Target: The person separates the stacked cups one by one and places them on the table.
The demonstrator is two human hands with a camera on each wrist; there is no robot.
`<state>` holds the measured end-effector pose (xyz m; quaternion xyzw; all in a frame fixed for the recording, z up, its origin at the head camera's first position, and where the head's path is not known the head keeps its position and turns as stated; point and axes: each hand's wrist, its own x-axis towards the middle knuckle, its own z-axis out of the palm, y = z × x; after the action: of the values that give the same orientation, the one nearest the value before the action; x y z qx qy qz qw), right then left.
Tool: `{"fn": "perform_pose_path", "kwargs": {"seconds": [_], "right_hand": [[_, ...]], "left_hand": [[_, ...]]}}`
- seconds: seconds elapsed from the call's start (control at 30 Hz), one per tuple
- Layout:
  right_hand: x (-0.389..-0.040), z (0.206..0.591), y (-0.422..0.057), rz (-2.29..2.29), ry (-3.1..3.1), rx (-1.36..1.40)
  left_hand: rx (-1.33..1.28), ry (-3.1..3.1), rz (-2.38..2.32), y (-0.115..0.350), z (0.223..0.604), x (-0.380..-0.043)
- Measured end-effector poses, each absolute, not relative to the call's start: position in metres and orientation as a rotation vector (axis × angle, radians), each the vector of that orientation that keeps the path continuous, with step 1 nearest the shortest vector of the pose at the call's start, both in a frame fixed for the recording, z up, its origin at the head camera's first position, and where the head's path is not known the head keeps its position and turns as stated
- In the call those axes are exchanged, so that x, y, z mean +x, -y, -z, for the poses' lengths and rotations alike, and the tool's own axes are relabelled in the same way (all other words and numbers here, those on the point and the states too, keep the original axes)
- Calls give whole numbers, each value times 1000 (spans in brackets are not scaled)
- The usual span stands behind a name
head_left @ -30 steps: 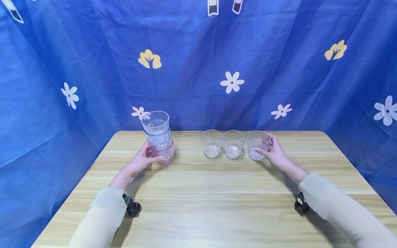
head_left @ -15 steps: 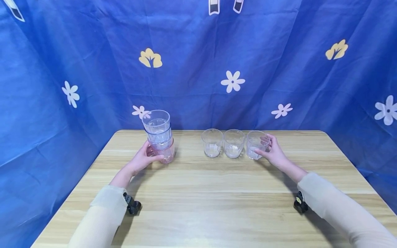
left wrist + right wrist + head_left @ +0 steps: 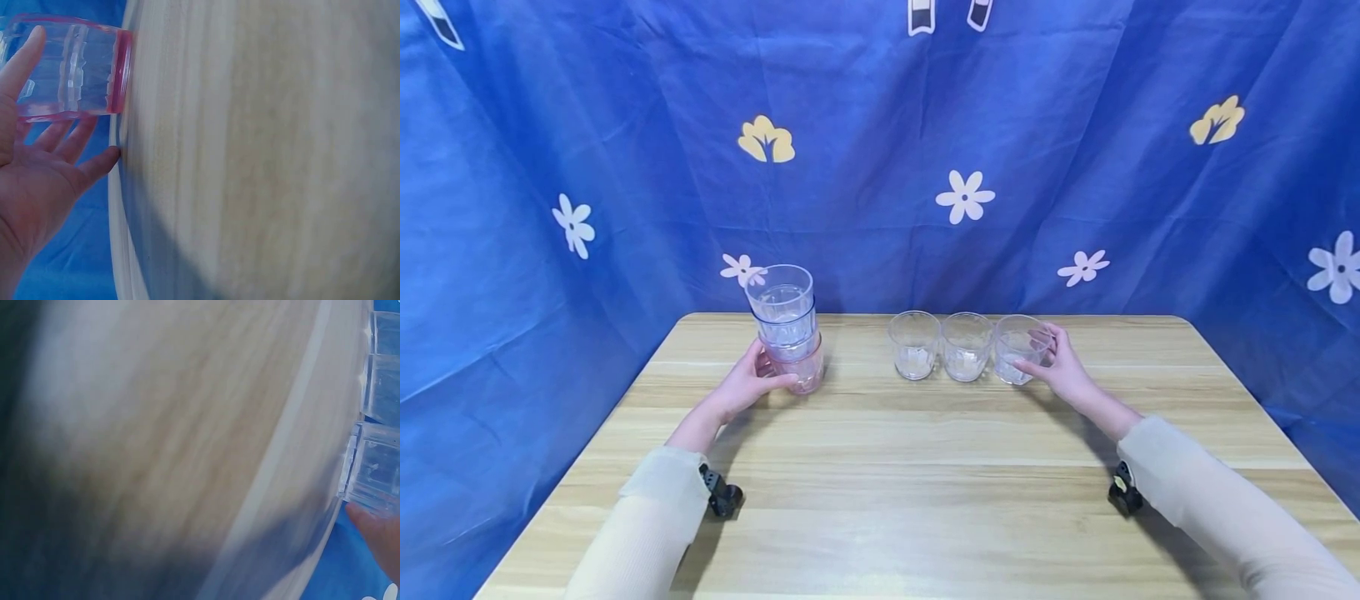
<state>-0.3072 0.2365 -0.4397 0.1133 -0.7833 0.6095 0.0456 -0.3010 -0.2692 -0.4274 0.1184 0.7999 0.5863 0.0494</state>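
In the head view my left hand [image 3: 748,385] grips the pink cup [image 3: 806,373] at the bottom of a stack on the table's left. A blue-rimmed cup [image 3: 790,332] sits in it, with a clear cup [image 3: 780,286] on top. The left wrist view shows my thumb [image 3: 28,59] along the pink cup's side, fingers partly hidden behind. My right hand [image 3: 1063,371] holds the rightmost clear cup [image 3: 1017,367] upright, thumb in front, fingers behind. Left of it stand a middle clear cup [image 3: 966,354] and a left clear cup [image 3: 914,354], close together in a row.
The cups stand near the back edge of a wooden table [image 3: 880,483]. Behind it hangs a blue curtain [image 3: 865,183] with flower prints. Small black cameras are strapped at the left wrist [image 3: 722,496] and right wrist [image 3: 1124,492].
My right hand has slid the rightmost clear cup slightly left, closing the gap to the middle one. The left hand and the stack have kept still; the head view has shifted a little.
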Motion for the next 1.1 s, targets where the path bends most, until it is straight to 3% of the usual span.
{"fn": "perform_pose_path", "kwargs": {"seconds": [0.53, 0.83, 1.1], "right_hand": [[-306, 396, -237, -1695, 2265, 393], [-289, 340, -179, -1624, 2280, 580], [-314, 350, -132, -1642, 2264, 720]], "left_hand": [[364, -2443, -1784, 269, 429, -302], [360, -2434, -1791, 269, 427, -302], [352, -2437, -1780, 268, 426, -300]]}}
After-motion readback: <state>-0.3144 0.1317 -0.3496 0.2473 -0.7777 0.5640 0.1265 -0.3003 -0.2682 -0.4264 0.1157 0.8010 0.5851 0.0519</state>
